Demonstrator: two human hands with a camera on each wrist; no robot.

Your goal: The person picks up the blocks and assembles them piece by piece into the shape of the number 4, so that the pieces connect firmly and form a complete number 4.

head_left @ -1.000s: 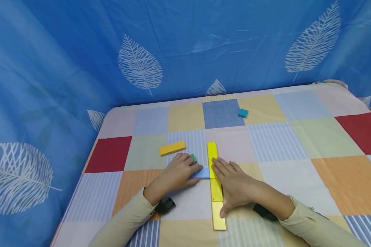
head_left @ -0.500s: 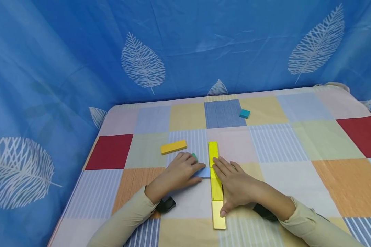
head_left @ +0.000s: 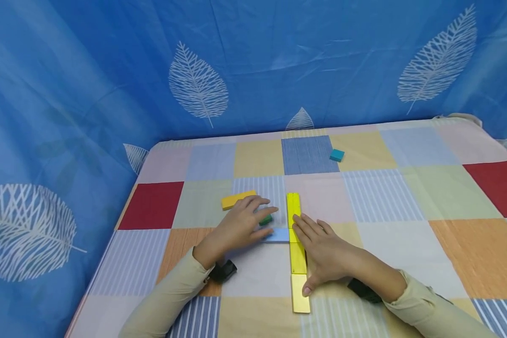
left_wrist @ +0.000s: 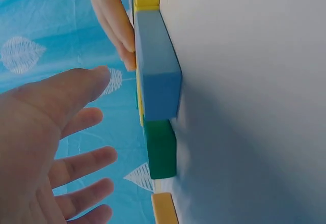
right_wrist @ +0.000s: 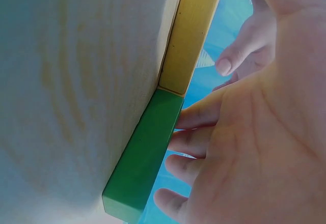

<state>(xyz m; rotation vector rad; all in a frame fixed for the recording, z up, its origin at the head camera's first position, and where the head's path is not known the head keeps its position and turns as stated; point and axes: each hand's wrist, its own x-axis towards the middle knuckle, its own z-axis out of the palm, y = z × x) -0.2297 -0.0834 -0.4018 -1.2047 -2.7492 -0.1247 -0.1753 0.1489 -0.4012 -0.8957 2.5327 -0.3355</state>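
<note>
Left hand: the person's left hand (head_left: 238, 226) hovers with fingers spread and slightly bent, apart from the blocks in the left wrist view.
Right hand: the right hand (head_left: 327, 251) lies along the right edge of the row, fingers straight and close together, thumb apart; I cannot tell how hard it presses.
Yellow row: a long, flat, bright yellow strip (head_left: 296, 257), crossed by thin seams, with a pale yellow rectangular block (head_left: 300, 300) end to end at its near end, under the right thumb.
Blue piece: a light blue rectangular block (head_left: 279, 235) meets the strip's left side; the left thumb hides its other end from above.
Green pieces: a small dark green block (head_left: 265, 219) sits just beyond the blue one, partly covered by left fingers. The right wrist view shows a long green bar (right_wrist: 145, 152) by the right fingertips; from above I cannot place it.
Orange piece: a yellow-orange rectangular block (head_left: 232, 201), partly behind the left knuckles.
Far piece: a small teal square block (head_left: 337, 155), well apart.
Surroundings: multicoloured patchwork cloth (head_left: 388, 244) below; blue leaf-print curtain (head_left: 312, 61) behind.
</note>
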